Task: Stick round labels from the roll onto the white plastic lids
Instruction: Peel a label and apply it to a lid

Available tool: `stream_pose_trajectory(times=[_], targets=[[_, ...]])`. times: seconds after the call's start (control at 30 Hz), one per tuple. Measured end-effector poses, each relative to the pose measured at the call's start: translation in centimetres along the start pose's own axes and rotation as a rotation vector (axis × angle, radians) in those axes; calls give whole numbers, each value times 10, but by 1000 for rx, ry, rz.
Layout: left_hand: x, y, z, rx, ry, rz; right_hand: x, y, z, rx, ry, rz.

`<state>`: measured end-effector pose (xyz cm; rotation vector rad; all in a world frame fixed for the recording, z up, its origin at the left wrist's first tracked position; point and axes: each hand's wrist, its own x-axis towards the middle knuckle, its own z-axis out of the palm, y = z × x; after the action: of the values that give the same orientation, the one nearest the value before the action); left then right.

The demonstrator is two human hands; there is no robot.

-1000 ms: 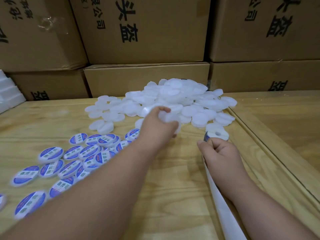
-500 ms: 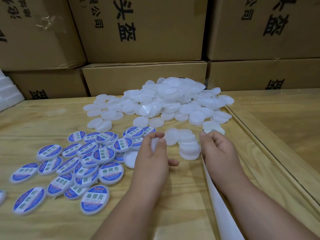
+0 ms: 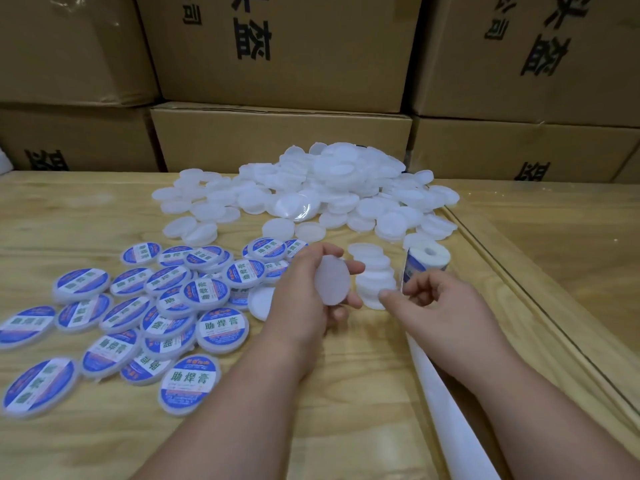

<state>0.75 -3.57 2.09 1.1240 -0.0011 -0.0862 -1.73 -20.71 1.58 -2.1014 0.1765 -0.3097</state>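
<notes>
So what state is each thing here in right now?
Left hand: holds a plain white plastic lid, tilted up.
Right hand: fingers curled, near the label roll, upright.
Heap of plain white lids: unlabelled.
Blue-labelled lids: labelled, overlapping.

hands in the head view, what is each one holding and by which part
The left hand holds one blank white lid by its rim, thumb and fingers on opposite edges. The right hand appears to hold nothing.
</notes>
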Motion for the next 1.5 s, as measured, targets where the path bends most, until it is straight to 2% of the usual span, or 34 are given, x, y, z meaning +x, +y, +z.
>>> stream_pose_trajectory(times=[0.1, 0.23, 0.33, 0.43, 0.5, 0.57, 0.63, 0.77, 0.97, 1.2, 1.3, 1.5], targets=[[2, -3, 5, 199, -9, 33, 2, -1, -5, -16, -64, 41], [-1, -9, 12, 463, -50, 73, 1, -2, -19, 132, -244, 118], [-5, -12, 18, 590, -132, 132, -4, -5, -22, 162, -374, 67], [-5, -15, 21, 732, -135, 150, -7, -10, -19, 181, -431, 35], [-3, -16, 20, 788, -134, 160, -5, -11, -15, 263, -366, 136], [-2, -18, 19, 819, -146, 174, -2, -8, -12, 308, -213, 188], [-4, -18, 19, 847, -169, 200, -1, -5, -10, 310, -98, 158], [-9, -19, 22, 935, -249, 265, 1, -2, -10, 301, -17, 137], [-11, -20, 22, 907, -328, 290, 6, 4, -17, 250, 87, 183], [-11, -20, 21, 799, -355, 218, 8, 3, -39, 171, 221, 90], [-11, -18, 21, 754, -335, 200, 9, -1, -42, 342, 124, 202], [-11, -15, 23, 669, -323, 204, -2, -7, -28, 279, -154, 218]])
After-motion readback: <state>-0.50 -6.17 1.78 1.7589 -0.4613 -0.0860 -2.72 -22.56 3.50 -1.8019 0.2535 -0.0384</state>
